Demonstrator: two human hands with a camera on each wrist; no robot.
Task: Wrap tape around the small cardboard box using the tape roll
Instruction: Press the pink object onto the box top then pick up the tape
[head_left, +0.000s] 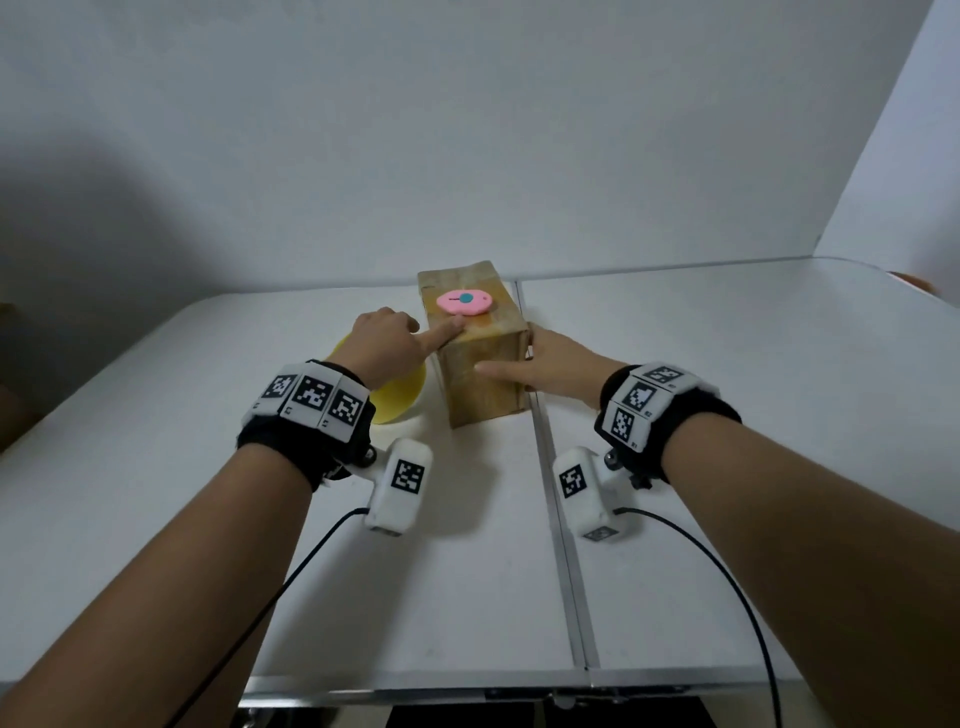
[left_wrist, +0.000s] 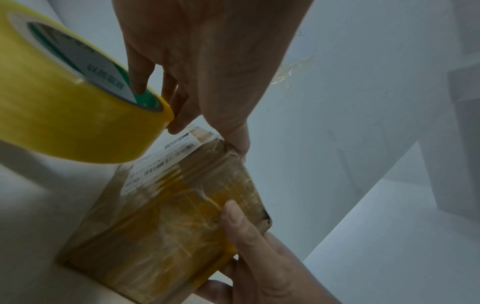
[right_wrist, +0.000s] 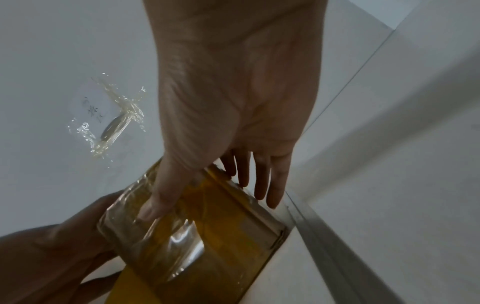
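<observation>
The small cardboard box (head_left: 483, 384) stands upright mid-table, wrapped in glossy yellowish tape (right_wrist: 221, 226), its printed label (left_wrist: 166, 160) partly covered. A pink cutter (head_left: 464, 303) lies on its top. My left hand (head_left: 382, 343) stretches its index finger onto the box's top front edge. One of its other fingers reaches into the core of the yellow tape roll (left_wrist: 64, 107), which sits under the hand (head_left: 397, 400). My right hand (head_left: 550, 366) grips the box's right front corner, thumb on the front face (right_wrist: 155, 203), fingers along the right side.
A metal seam rail (head_left: 550, 493) runs front to back just right of the box. A crumpled scrap of clear tape (right_wrist: 114, 119) sticks to the white wall behind. Two sensor cables (head_left: 291, 571) trail toward the table's front edge.
</observation>
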